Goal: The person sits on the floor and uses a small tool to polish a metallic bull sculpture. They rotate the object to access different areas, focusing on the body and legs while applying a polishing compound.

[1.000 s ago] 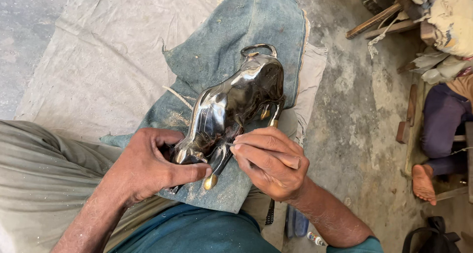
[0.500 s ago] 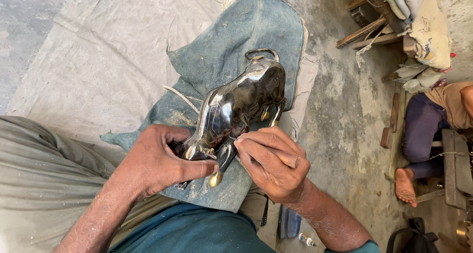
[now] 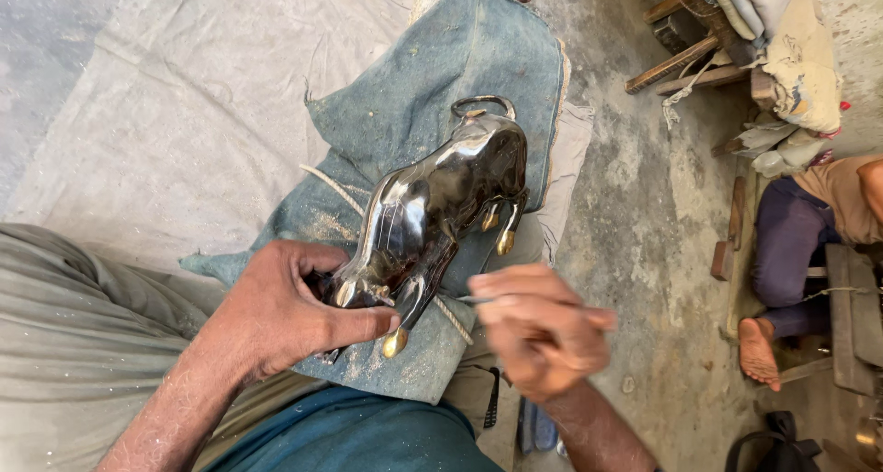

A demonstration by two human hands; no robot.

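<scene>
On blue cloth, metal bull figurine, left hand gripping its rear

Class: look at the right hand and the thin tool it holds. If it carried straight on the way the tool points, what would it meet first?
Most likely the hind leg of the metal bull figurine, near the left hand; the right hand is blurred, so depth is uncertain.

glossy metal bull figurine — rough denim cloth

No packages, labels, signs or screens visible anywhere in view.
</scene>
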